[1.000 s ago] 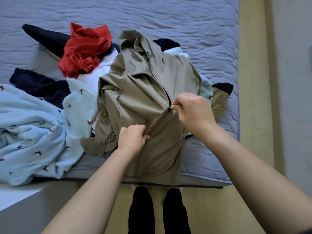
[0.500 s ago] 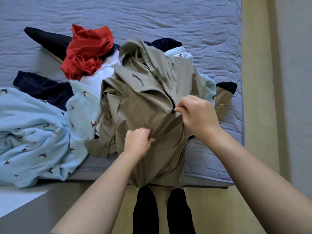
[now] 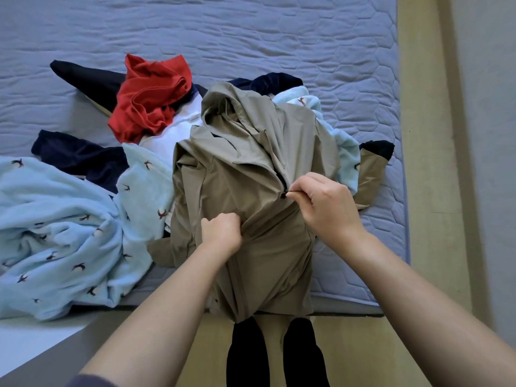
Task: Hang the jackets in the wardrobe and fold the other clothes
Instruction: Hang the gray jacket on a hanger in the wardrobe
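A beige hooded jacket [image 3: 240, 174] lies face up on the bed's near edge, its hem hanging over the side. My right hand [image 3: 324, 208] pinches the dark zipper pull at mid-chest. My left hand [image 3: 222, 233] grips a bunch of the jacket's fabric just below and left of the zipper. Beside it lie a crumpled red garment [image 3: 150, 101], a white garment [image 3: 173, 135], dark navy clothes [image 3: 81, 160] and a light blue fleece with bird print [image 3: 64, 224].
The grey quilted mattress [image 3: 251, 37] stretches away behind the pile. A wooden floor strip [image 3: 418, 135] and a grey wall run along the right. My feet in black socks [image 3: 273, 356] stand on the floor at the bed's edge.
The jacket's upper part and hood have bunched and slid toward me. My right hand stays pinched on the zipper pull, and the left keeps its grip below it.
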Available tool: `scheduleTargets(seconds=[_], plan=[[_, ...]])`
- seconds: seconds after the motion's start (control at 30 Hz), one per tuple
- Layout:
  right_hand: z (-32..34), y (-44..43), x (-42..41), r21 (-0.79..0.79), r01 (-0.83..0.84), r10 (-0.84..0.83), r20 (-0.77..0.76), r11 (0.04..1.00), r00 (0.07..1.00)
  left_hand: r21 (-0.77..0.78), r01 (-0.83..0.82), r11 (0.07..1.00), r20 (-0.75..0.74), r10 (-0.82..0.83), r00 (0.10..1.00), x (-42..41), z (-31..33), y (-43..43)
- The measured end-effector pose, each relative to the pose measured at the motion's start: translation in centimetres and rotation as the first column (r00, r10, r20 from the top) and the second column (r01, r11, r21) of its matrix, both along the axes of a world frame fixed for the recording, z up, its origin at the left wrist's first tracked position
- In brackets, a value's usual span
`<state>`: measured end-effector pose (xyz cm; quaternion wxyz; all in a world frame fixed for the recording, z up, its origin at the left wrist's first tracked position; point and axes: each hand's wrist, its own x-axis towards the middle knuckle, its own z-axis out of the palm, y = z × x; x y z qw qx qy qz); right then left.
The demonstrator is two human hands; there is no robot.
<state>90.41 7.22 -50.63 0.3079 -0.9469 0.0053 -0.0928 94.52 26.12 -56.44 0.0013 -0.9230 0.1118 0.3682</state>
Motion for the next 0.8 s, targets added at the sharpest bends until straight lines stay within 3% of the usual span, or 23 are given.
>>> scheduleTargets(seconds=[0.07, 0.1, 0.17, 0.2, 0.27, 0.37, 0.47, 0.53, 0.63, 0.7, 0.8], plan=[[0.0, -0.3, 0.3, 0.004, -0.013, 0.013, -0.003, 1.000, 1.000, -0.201, -0.205, 0.958, 0.001, 0.210, 0.978, 1.2, 1.6, -0.6], [0.1, -0.4, 0.3, -0.003, -0.020, 0.020, -0.003, 1.000, 1.000, -0.353, -0.328, 0.876, -0.006, 0.349, 0.937, 2.0, 2.8, -1.1], [0.2, -0.3, 0.3, -0.014, -0.026, 0.026, 0.002, 1.000, 1.000, -0.585, -0.570, 0.577, -0.173, 0.598, 0.783, 4.0, 5.2, -2.4], [0.2, -0.1, 0.3, -0.017, -0.024, 0.024, 0.003, 1.000, 1.000, -0.599, -0.689, 0.409, -0.331, 0.657, 0.677, 5.0, 6.3, -3.2], [0.4, 0.4, 0.1, -0.033, -0.018, 0.018, 0.005, 0.999, 1.000, -0.476, -0.840, 0.259, -0.546, 0.662, 0.513, 6.5, 7.4, -4.8], [0.8, 1.0, -0.2, -0.035, -0.006, 0.004, -0.042, 0.999, 0.999, -0.426, -0.901, 0.074, -0.636, 0.684, 0.357, 6.9, 6.6, -6.4], [0.8, 1.4, -0.1, 0.033, 0.059, -0.047, -0.300, 0.998, 0.953, -0.426, -0.884, -0.194, -0.723, 0.660, 0.204, 6.3, 5.3, -6.3], [0.7, 1.6, 0.6, 0.127, 0.185, -0.101, -0.489, 0.975, 0.867, -0.405, -0.873, -0.270, -0.772, 0.613, 0.169, 6.0, 4.8, -5.5], [0.6, 2.4, 3.0, 0.330, 0.475, -0.196, -0.615, 0.816, 0.764, -0.394, -0.869, -0.298, -0.820, 0.541, 0.186, 5.6, 4.9, -4.5], [0.2, 2.7, 5.4, 0.325, 0.543, -0.233, -0.651, 0.774, 0.723, -0.371, -0.875, -0.310, -0.849, 0.495, 0.185, 5.5, 5.1, -4.0], [-0.8, 2.9, 8.2, 0.189, 0.559, -0.268, -0.727, 0.807, 0.632, -0.345, -0.872, -0.347, -0.875, 0.456, 0.164, 5.5, 5.2, -3.3]])
